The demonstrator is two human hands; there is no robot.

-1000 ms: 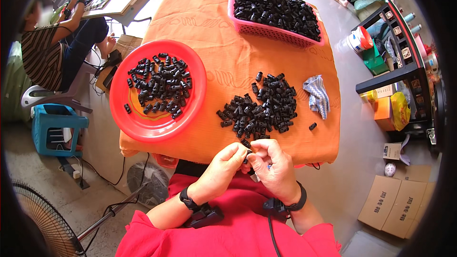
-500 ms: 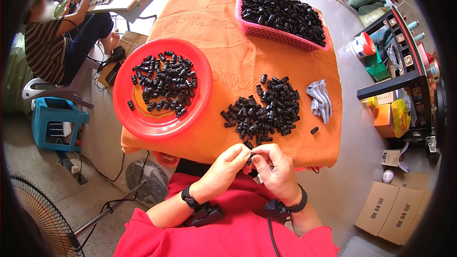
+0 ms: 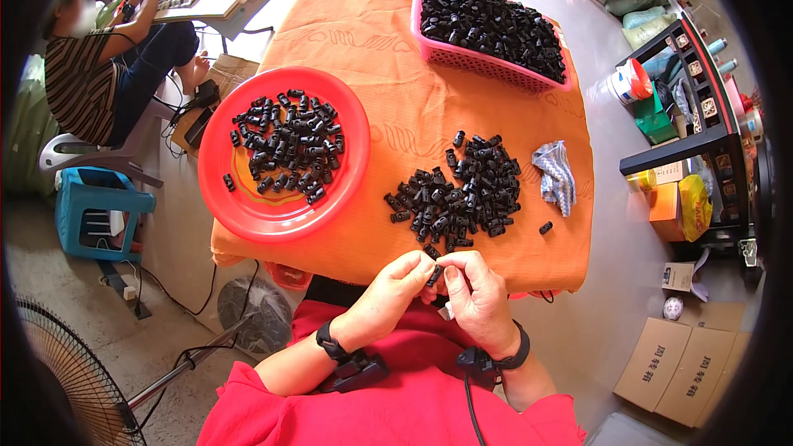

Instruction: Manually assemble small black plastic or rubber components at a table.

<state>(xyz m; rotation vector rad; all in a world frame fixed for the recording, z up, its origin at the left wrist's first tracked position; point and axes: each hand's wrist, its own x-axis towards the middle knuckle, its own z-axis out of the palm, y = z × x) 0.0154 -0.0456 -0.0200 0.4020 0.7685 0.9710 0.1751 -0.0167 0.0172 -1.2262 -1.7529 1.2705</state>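
At the near edge of the orange-covered table, my left hand (image 3: 395, 287) and my right hand (image 3: 477, 299) meet, both closed. Between their fingertips is a small black cord lock (image 3: 434, 276), pinched from both sides and partly hidden by the fingers. A small white piece (image 3: 447, 311) shows below my right fingers; its kind is unclear. Just beyond my hands lies a loose pile of black cord locks (image 3: 467, 190). To the left of it, a red round tray (image 3: 216, 198) holds many more cord locks (image 3: 293, 144).
A pink basket (image 3: 487, 72) full of black parts stands at the far right of the table (image 3: 380, 91). Right of the pile lie a checked cloth (image 3: 555, 177) and a single cord lock (image 3: 545, 228). A fan (image 3: 74, 372), blue stool (image 3: 103, 211) and seated person (image 3: 99, 74) are left; cardboard boxes (image 3: 681, 367) right.
My right thumb has shifted off the cord lock a little, so more of it shows between my fingertips. The pile and tray look the same.
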